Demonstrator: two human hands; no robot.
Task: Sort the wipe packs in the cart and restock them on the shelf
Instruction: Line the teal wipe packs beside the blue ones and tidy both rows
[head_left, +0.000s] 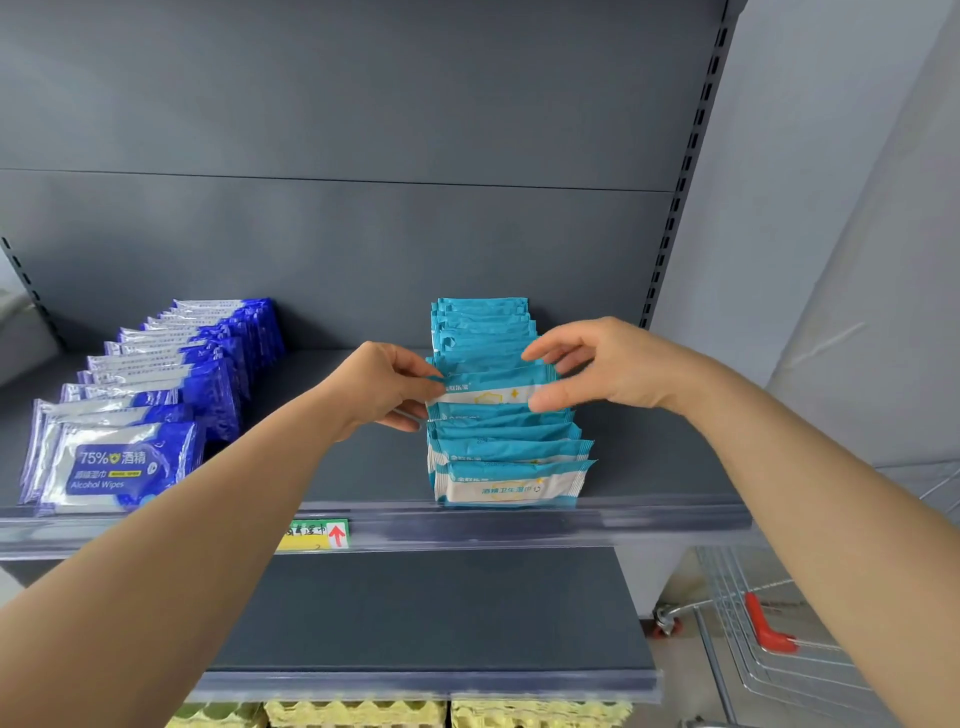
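Fingers of the right hand curl round the right end of a teal wipe pack, thumb below and forefinger above. The left hand pinches the pack's left end in the same way. The pack stands on edge in the middle of the teal row, slightly higher than its neighbours. That row runs from near to far on the right part of the shelf.

Well apart on the left of the same shelf stands a row of blue alcohol-wipe packs. The cart shows at the lower right, and I cannot see any packs in it from here.

The pack looks light and soft, a floppy film pouch that would bend if held by one corner. Its glossy film is probably slippery, so a two-ended hold like this one should keep it flat and square. The crimped end seals are likely the firmest places to grip. Squeezing the middle would only dent it and might nudge the neighbouring packs out of line.
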